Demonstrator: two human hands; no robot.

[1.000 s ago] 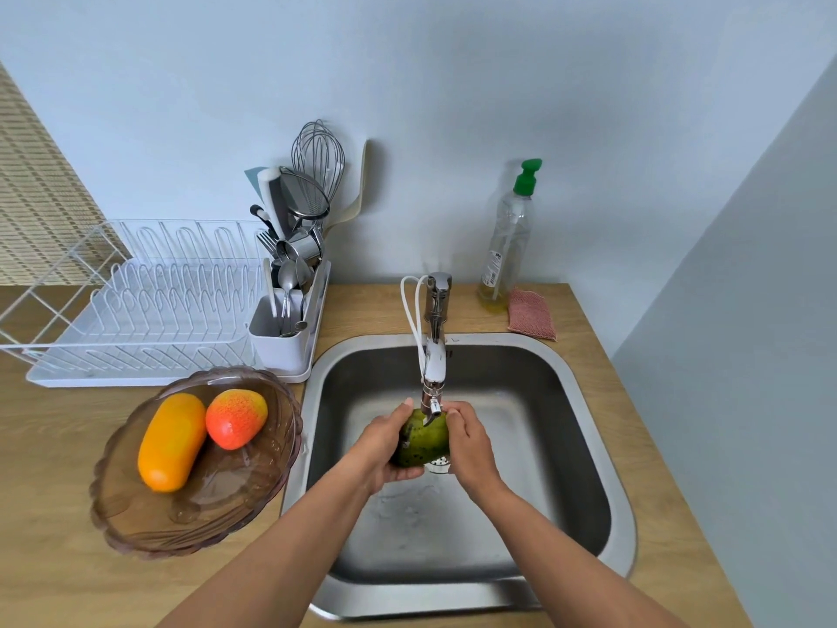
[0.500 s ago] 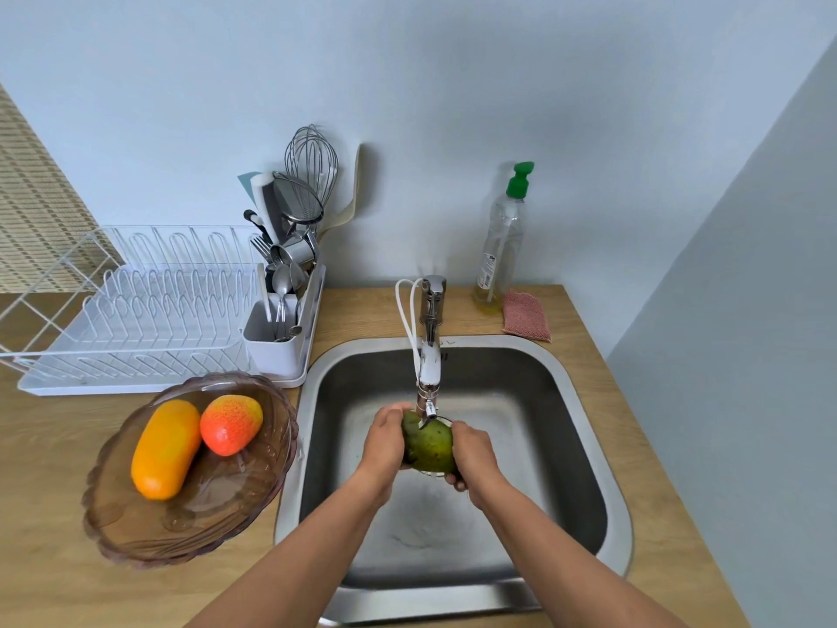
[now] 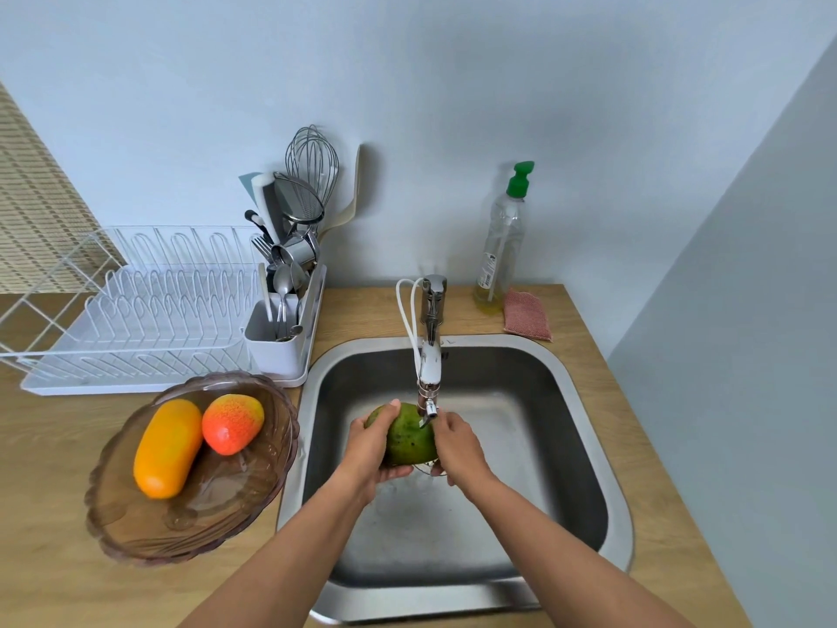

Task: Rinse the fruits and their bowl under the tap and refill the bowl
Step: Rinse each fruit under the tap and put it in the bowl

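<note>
green fruit (image 3: 410,435) under tap (image 3: 429,355), bowl (image 3: 190,528) beside sink (image 3: 584,446)

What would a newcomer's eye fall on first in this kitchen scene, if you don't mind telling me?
Most likely the green fruit, held between the left hand and the right hand under the tap, over the steel sink. Next, the brown bowl on the counter left of the sink, holding an orange fruit and a red-yellow fruit side by side.

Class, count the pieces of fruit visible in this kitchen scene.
3: an orange fruit and a red-yellow fruit in the bowl; a green fruit held under the tap.
</note>
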